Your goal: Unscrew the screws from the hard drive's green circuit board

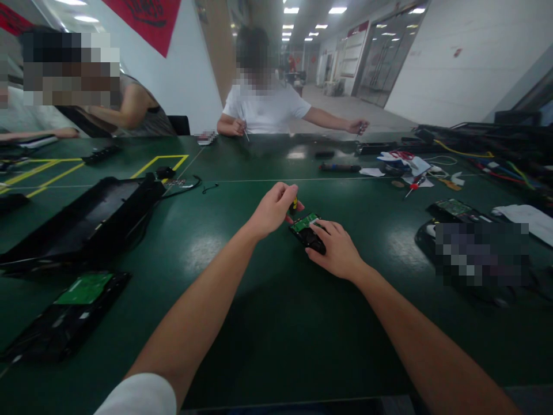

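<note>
In the head view, my left hand (276, 208) is closed around a small screwdriver (295, 204) with a yellow and black handle, mostly hidden by the fingers. Its lower end points down at the far edge of a green circuit board (306, 221); I cannot tell whether the tip touches. The board sits in a black plastic housing (314, 238) lying on the dark green table. Over the near right side of that housing rests my right hand (337, 246), gripping it with thumb and fingers.
A long black casing (86, 216) and another housing with a green board (84, 288) lie left. To the right are a pixelated dark object (479, 253), a further board unit (453, 208), a red-handled screwdriver (415, 185) and cables. A co-worker in white (265, 106) sits opposite.
</note>
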The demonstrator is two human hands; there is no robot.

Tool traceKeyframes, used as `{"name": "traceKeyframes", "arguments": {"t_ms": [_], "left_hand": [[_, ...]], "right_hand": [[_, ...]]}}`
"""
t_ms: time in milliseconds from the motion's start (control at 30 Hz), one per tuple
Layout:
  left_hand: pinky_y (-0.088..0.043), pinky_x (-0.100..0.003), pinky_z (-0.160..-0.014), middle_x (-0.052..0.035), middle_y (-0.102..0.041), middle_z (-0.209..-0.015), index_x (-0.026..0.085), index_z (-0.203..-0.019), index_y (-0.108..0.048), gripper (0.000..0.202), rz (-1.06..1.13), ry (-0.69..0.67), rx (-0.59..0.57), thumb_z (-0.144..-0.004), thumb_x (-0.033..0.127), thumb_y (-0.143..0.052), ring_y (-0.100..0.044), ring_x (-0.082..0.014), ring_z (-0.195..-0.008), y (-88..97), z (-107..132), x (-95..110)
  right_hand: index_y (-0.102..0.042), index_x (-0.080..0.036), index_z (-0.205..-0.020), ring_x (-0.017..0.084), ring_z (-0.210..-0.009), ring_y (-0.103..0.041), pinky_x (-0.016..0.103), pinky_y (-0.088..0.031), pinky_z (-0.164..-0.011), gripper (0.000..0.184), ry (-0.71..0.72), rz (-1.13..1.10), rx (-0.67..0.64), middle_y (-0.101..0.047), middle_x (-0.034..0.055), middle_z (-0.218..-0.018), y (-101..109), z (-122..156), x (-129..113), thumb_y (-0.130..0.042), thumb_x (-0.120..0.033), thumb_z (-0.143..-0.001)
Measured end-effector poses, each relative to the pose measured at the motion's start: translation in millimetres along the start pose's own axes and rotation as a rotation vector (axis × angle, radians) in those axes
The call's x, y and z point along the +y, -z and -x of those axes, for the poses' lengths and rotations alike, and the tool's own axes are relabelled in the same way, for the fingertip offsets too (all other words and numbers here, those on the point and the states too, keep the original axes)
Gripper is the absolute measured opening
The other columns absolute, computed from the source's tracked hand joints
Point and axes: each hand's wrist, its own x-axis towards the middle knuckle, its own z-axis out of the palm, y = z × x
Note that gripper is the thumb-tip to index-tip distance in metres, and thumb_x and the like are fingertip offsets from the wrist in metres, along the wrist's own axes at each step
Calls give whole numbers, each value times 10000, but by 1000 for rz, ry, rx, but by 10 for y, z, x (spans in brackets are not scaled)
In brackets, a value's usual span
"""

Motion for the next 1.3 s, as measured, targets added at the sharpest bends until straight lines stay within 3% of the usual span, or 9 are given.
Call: {"name": "traceKeyframes", "arguments": {"t_ms": [233, 400, 633, 933, 1133, 1300], "left_hand": [[-558, -245, -594, -91, -742, -962, 198, -955, -562, 338, -17, -14, -50, -1045, 522, -536, -695, -178, -830, -92, 29, 67], [-594, -260, -587, -102, -681, -967, 167, -952, -678, 366, -11, -41, -2, -1045, 484, -520, -661, -192, -858, -40, -6, 59], [-628, -296, -640, -96, -695, -938, 170, -1075, -692, 342, 265, 34, 2, -1041, 471, -534, -691, -208, -890, -31, -7, 29], [-624, -295, -677, -91, -696, -899, 163, -985, -681, 425, 410, 43, 56, -1021, 571, -569, -697, -188, -844, -76, -33, -47], [-607, -284, -658, -70, -685, -908, 174, -964, -695, 332, 370, 32, -17, -946, 505, -692, -681, -189, -867, -71, -25, -40], [-518, -229, -542, -87, -690, -954, 177, -907, -743, 311, 264, 23, 13, -920, 481, -680, -653, -197, -880, -44, -35, -44]], "right_hand": [[-546, -255, -1524, 421, -1445, -436, 619, -469, -1115, 652, 1, 6, 24, -521, 128, -1577, -13, 1, -9, -651, -542, -949], [-550, -230, -1519, 421, -1444, -432, 618, -460, -1125, 659, 7, 10, 22, -519, 138, -1579, -21, -1, 5, -645, -551, -951], [-557, -207, -1510, 416, -1433, -442, 609, -454, -1127, 658, 2, 10, 7, -520, 150, -1576, 21, -2, -19, -641, -541, -950], [-546, -255, -1529, 422, -1460, -407, 621, -430, -1139, 660, -32, 8, -11, -494, 132, -1599, 2, -3, -9, -633, -565, -953], [-551, -209, -1526, 421, -1449, -427, 605, -440, -1137, 678, -22, -5, -8, -502, 149, -1601, 29, 11, -26, -626, -573, -958], [-585, -207, -1492, 409, -1453, -438, 603, -418, -1167, 659, -22, -41, 7, -526, 132, -1588, 26, 17, -20, -663, -553, -938]]}}
